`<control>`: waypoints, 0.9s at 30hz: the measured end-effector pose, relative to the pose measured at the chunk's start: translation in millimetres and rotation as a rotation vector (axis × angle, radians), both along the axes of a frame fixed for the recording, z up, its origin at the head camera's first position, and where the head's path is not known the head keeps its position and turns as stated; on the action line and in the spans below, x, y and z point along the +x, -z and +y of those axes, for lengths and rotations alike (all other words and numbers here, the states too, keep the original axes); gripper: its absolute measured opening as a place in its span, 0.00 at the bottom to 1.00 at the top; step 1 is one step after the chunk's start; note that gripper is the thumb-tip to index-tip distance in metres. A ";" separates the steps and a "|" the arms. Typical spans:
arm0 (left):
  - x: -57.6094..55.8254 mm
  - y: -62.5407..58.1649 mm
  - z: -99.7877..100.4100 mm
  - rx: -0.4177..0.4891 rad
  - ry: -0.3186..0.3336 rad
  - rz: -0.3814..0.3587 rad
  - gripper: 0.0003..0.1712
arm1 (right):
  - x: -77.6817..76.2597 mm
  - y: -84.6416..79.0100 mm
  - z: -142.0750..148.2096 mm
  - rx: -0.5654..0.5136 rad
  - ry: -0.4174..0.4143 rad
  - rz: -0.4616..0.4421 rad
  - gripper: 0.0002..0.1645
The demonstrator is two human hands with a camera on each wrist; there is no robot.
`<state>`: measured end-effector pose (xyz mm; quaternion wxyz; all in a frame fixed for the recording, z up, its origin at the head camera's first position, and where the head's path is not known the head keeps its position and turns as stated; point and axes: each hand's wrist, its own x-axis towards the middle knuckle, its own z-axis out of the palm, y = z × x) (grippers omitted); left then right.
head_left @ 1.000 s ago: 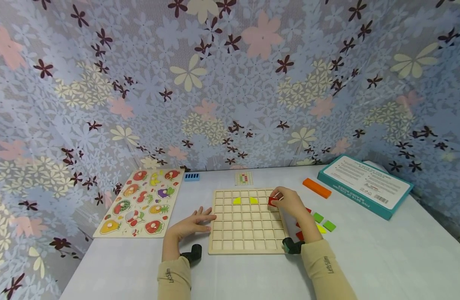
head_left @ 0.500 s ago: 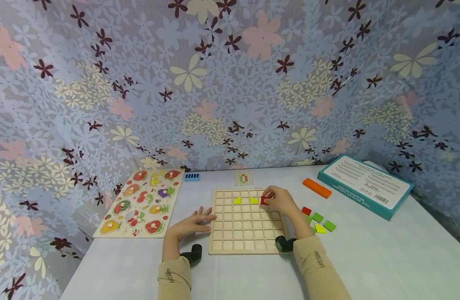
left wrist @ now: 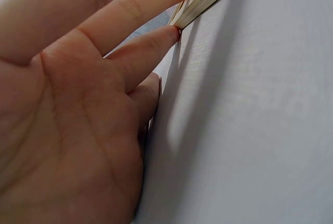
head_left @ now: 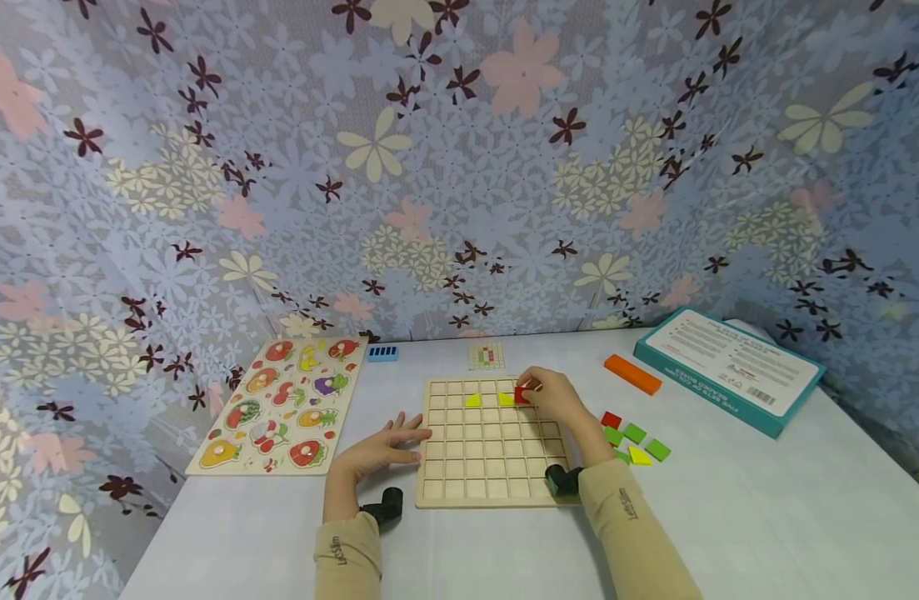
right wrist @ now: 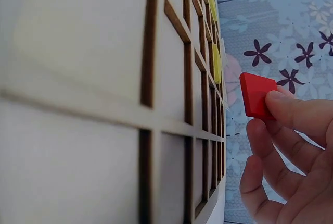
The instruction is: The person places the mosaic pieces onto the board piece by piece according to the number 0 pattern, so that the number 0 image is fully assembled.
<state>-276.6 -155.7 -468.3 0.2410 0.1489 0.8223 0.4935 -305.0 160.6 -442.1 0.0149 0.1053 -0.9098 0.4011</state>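
The right hand point(head_left: 551, 396) pinches a small red square tile point(right wrist: 258, 95) between thumb and fingers, held over the upper right part of a wooden grid board point(head_left: 476, 451). In the head view the tile stands right beside a yellow quarter-shaped tile point(head_left: 506, 400) in the second row. Another yellow tile point(head_left: 472, 401) lies in that row, further left. At the board's left edge rests the left hand point(head_left: 380, 447), its fingers spread and fairly straight. Two of its fingertips touch the board's side in the left wrist view.
Loose red point(head_left: 611, 419), green point(head_left: 635, 432) and yellow point(head_left: 640, 456) tiles lie right of the board. Behind it are a pattern card point(head_left: 486, 357) and a blue block point(head_left: 382, 354). A fruit puzzle point(head_left: 258, 406) lies left; an orange block point(head_left: 632, 374) and teal box point(head_left: 710, 379) lie right.
The right hand has carried the red tile leftward from the board's right edge to beside the right yellow tile. Its arm uncovers more loose tiles. The left hand stays put.
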 end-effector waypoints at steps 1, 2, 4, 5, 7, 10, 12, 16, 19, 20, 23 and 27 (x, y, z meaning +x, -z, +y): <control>0.0 -0.2 0.0 0.000 0.000 0.001 0.29 | -0.4 -0.4 -0.7 0.000 -0.001 0.003 0.08; -0.1 -0.2 0.0 0.000 0.000 0.001 0.29 | -0.6 -0.9 -1.5 0.001 -0.001 0.004 0.08; -0.2 -0.2 -0.1 0.000 -0.001 0.001 0.29 | -1.1 -1.8 -3.2 -0.002 -0.007 0.002 0.08; -0.2 -0.3 0.0 0.000 -0.002 0.001 0.29 | -1.6 -2.2 -4.0 -0.005 -0.008 0.002 0.08; -0.2 -0.2 0.1 -0.002 -0.003 0.001 0.29 | -2.8 -3.0 -5.5 -0.011 -0.013 -0.002 0.08; -0.2 -0.1 0.3 -0.003 -0.003 0.001 0.29 | -5.2 -4.3 -7.8 -0.028 -0.024 -0.017 0.10; -0.2 0.1 0.4 -0.004 -0.001 0.004 0.29 | -7.0 -5.1 -9.2 -0.030 -0.031 -0.024 0.11; -0.1 0.1 0.5 -0.005 0.004 0.009 0.30 | -9.3 -7.3 -11.9 -0.009 -0.040 -0.019 0.10; -0.1 0.1 0.4 -0.008 0.008 0.010 0.30 | -10.6 -8.5 -13.8 -0.004 -0.047 -0.014 0.09; 0.0 0.1 0.4 -0.009 0.009 0.010 0.30 | -11.0 -8.7 -14.3 -0.003 -0.049 -0.012 0.09; 0.1 -0.2 0.6 -0.008 0.012 0.012 0.30 | -12.9 -7.9 -15.6 -0.017 -0.056 -0.024 0.09; 0.6 -1.0 0.4 0.007 0.017 0.014 0.30 | -16.5 -5.2 -17.3 -0.002 -0.059 -0.009 0.09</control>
